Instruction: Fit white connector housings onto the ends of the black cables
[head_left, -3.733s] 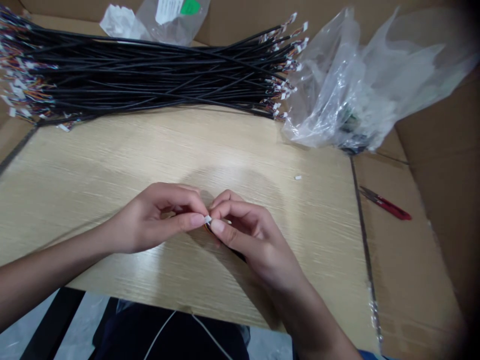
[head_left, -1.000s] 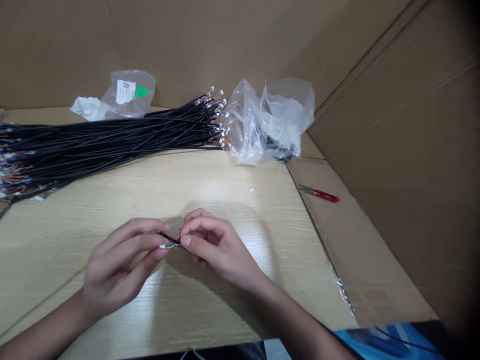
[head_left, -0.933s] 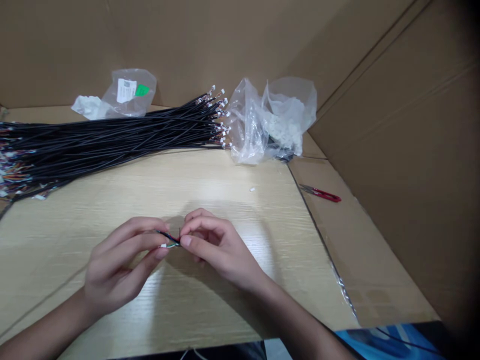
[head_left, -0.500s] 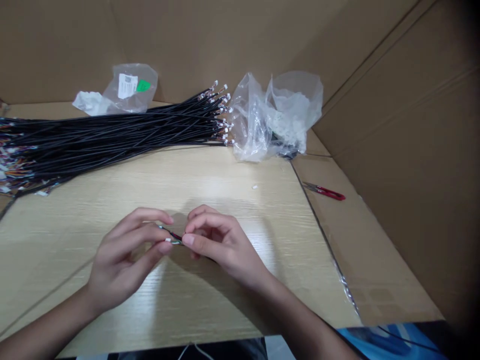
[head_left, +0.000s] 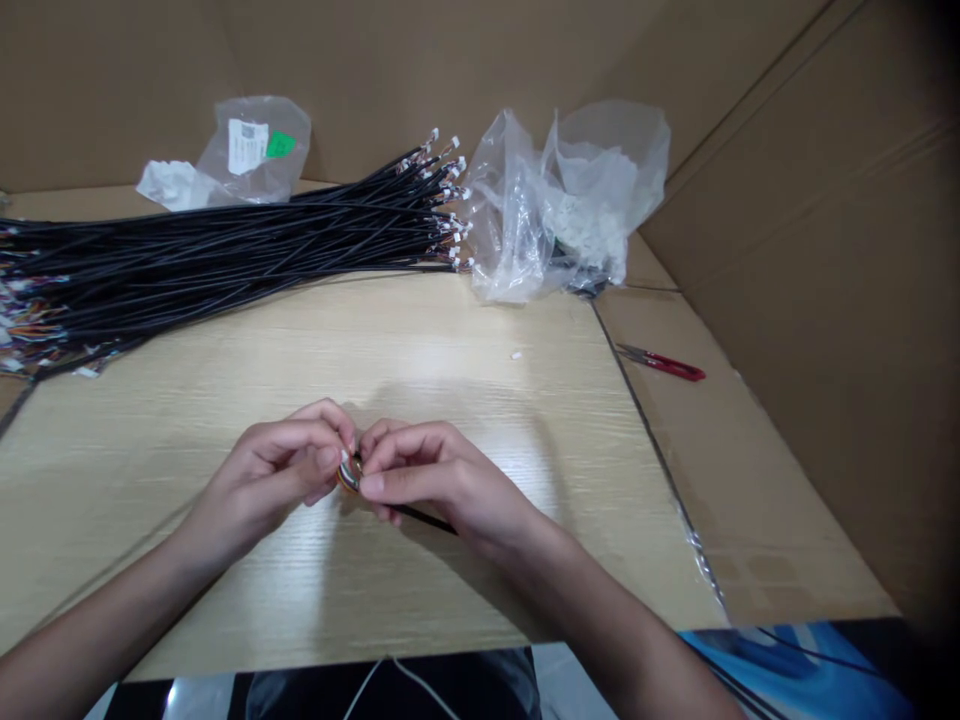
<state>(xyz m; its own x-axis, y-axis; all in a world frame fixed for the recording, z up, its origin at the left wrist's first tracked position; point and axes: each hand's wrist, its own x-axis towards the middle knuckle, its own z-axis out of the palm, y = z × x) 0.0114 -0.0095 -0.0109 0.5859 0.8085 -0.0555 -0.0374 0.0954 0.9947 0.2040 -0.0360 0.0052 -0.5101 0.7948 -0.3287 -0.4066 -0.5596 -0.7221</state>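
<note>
"How does each grip stand?"

"Narrow, both. Left grip pinches at the white connector; right grip holds the black cable, thumb against fingers."

"And the place around them?"

"Tall brown cardboard walls close off the far side and the right. Inside them spreads a pale wood-grain counter, glossy under the light. A thick bundle of black cables lies along its far left. Clear plastic bags slump at the bundle's right end, and a labelled bag sits behind it. Red-handled snips lie at the right, on cardboard beyond the counter's edge. Smallest is a loose white piece, right of centre."

"What does the held cable look like?"

"It's over the near middle of the counter: a slim black sheath, then a short curve of coloured wires, white and orange among them, then the connector."

"Anything you can't make out?"

"Fingers cover much of the wire end, so I can't tell how the connector is turned. The right hand hides part of the sheath, and the bundle's left end is cut off by the frame."
</note>
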